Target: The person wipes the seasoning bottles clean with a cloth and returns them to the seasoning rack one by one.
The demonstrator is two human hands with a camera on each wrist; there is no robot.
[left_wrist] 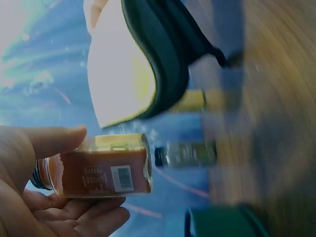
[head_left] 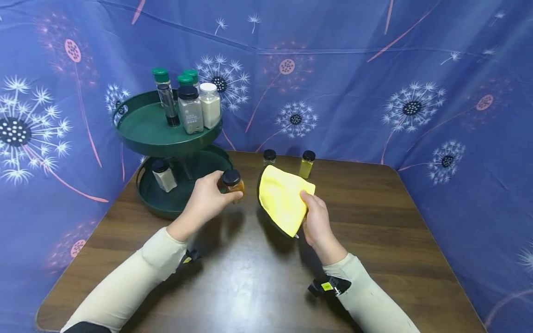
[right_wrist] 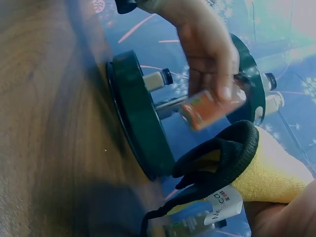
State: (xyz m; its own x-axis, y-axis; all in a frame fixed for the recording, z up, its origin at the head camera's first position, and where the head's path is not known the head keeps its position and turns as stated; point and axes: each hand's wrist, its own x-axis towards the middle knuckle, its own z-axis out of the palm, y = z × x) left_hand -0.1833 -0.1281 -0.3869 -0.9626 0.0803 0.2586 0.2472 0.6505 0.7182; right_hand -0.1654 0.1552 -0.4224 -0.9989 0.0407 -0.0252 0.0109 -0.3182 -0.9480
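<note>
In the head view my left hand [head_left: 207,199] holds a spice jar [head_left: 234,186] with a black lid above the table, just right of the rack's lower tier. Its orange-red powder and a barcode label show in the left wrist view, where thumb and fingers grip the jar [left_wrist: 106,170] near its lid. My right hand [head_left: 318,222] pinches a folded yellow cloth [head_left: 285,199] with a dark edge. A white tag [right_wrist: 224,205] hangs from the cloth in the right wrist view. Cloth and jar are apart, both off the table.
A green two-tier round rack [head_left: 166,145] stands at the back left, bearing several spice jars and bottles. Behind the cloth, a small black-lidded jar [head_left: 269,157] and a yellow-filled jar [head_left: 306,165] stand near the back edge of the wooden table [head_left: 374,222]. A patterned blue curtain hangs behind.
</note>
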